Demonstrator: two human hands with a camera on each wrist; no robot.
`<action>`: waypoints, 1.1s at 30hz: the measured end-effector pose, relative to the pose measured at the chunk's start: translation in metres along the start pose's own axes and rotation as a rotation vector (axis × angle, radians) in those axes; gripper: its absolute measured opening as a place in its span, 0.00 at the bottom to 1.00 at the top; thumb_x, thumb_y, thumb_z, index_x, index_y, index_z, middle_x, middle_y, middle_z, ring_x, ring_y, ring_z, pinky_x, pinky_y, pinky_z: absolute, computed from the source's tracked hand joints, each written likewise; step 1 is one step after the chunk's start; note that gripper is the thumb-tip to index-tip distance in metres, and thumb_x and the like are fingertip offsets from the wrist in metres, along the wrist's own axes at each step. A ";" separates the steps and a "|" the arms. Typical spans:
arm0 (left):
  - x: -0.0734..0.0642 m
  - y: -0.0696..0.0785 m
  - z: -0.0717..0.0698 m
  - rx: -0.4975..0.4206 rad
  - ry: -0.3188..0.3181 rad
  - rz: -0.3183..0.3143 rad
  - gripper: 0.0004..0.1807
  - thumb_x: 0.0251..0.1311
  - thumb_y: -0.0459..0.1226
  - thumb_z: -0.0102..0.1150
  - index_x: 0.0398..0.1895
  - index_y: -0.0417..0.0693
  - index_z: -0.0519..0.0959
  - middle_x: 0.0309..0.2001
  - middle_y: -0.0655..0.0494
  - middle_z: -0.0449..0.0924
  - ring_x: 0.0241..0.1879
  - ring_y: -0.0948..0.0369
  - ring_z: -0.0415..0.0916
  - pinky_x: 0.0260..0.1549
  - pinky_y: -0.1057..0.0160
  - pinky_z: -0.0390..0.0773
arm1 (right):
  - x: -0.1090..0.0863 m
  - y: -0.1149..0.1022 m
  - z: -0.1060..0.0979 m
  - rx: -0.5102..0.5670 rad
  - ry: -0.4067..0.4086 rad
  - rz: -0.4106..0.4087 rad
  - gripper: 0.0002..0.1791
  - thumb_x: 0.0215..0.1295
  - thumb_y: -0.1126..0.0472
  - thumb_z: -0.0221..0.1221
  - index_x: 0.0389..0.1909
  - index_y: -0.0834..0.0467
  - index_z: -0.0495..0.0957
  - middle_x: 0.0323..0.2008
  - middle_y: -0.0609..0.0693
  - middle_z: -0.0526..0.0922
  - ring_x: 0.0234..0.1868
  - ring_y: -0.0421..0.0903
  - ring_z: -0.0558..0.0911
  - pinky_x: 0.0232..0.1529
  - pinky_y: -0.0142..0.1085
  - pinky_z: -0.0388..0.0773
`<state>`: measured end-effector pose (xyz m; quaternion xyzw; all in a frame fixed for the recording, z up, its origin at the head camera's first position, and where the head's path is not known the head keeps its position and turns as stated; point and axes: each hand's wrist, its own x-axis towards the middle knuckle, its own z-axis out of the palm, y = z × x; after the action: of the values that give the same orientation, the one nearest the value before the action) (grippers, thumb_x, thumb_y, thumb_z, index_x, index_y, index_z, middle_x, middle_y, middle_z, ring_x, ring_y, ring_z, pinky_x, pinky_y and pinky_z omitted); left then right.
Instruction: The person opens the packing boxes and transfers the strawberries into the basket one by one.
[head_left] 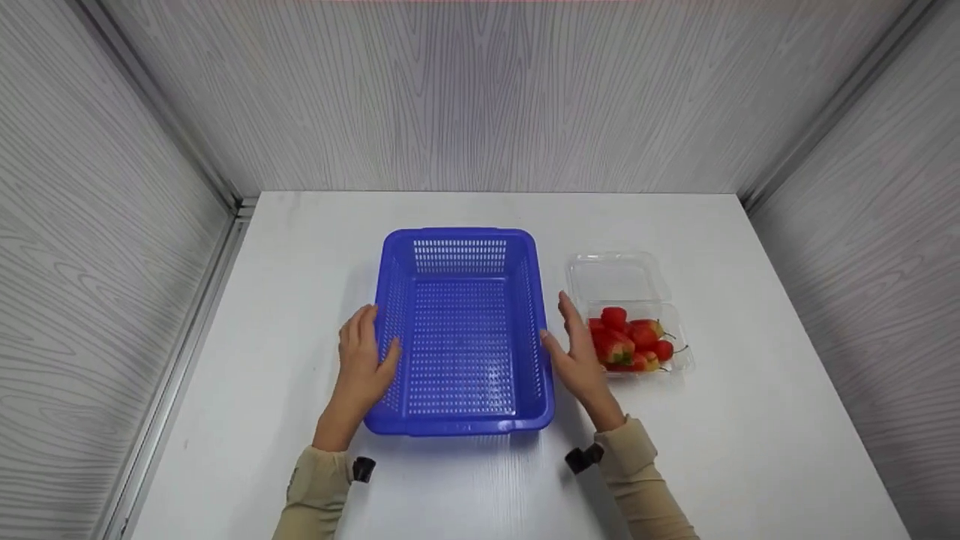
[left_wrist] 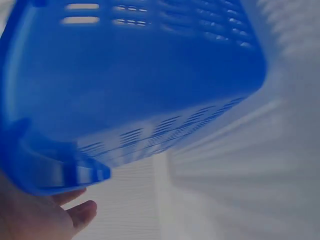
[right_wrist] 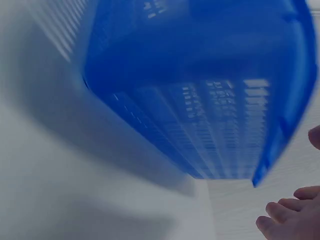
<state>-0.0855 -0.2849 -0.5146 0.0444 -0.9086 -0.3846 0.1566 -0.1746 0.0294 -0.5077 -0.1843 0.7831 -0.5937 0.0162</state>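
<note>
A blue plastic basket (head_left: 461, 345) with slotted sides and a perforated bottom stands lengthwise in the middle of the white table. At its left long side is my left hand (head_left: 362, 371), thumb reaching over the rim and loosely straight fingers along the outside. The left wrist view shows fingertips (left_wrist: 82, 214) beside the basket's rim (left_wrist: 47, 191). My right hand (head_left: 581, 364) is at the opposite side, fingers extended and thumb tip close to the rim. In the right wrist view, a gap shows between the right fingers (right_wrist: 280, 212) and the basket wall (right_wrist: 200, 115).
Right of my right hand, a clear plastic clamshell box (head_left: 679, 352) lies with its lid (head_left: 615, 277) folded back. Several red and yellow fruits (head_left: 634, 337) with stems fill its base. Wood-grain panels (head_left: 480, 97) enclose the table at the back and sides.
</note>
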 end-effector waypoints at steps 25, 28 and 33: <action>-0.007 -0.012 0.006 -0.263 -0.070 -0.124 0.33 0.67 0.23 0.39 0.75 0.27 0.47 0.75 0.32 0.46 0.75 0.42 0.43 0.71 0.48 0.45 | -0.012 0.008 0.015 0.027 -0.105 -0.040 0.36 0.65 0.79 0.46 0.74 0.73 0.46 0.74 0.69 0.50 0.75 0.62 0.50 0.72 0.55 0.46; -0.007 -0.011 0.005 -0.262 -0.073 -0.131 0.32 0.68 0.24 0.39 0.75 0.28 0.47 0.75 0.32 0.46 0.76 0.43 0.43 0.71 0.49 0.45 | -0.011 0.022 0.017 0.026 -0.101 -0.025 0.37 0.66 0.79 0.46 0.76 0.69 0.45 0.76 0.65 0.50 0.76 0.60 0.50 0.72 0.54 0.45; -0.008 -0.012 0.001 -0.195 -0.066 -0.124 0.31 0.68 0.26 0.42 0.74 0.27 0.51 0.73 0.31 0.53 0.73 0.40 0.50 0.70 0.46 0.50 | -0.010 0.042 0.020 0.001 -0.084 -0.005 0.37 0.69 0.73 0.49 0.77 0.63 0.48 0.76 0.59 0.55 0.75 0.57 0.55 0.71 0.54 0.49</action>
<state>-0.0792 -0.2906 -0.5258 0.0722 -0.8671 -0.4813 0.1060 -0.1714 0.0237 -0.5552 -0.2110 0.7810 -0.5859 0.0478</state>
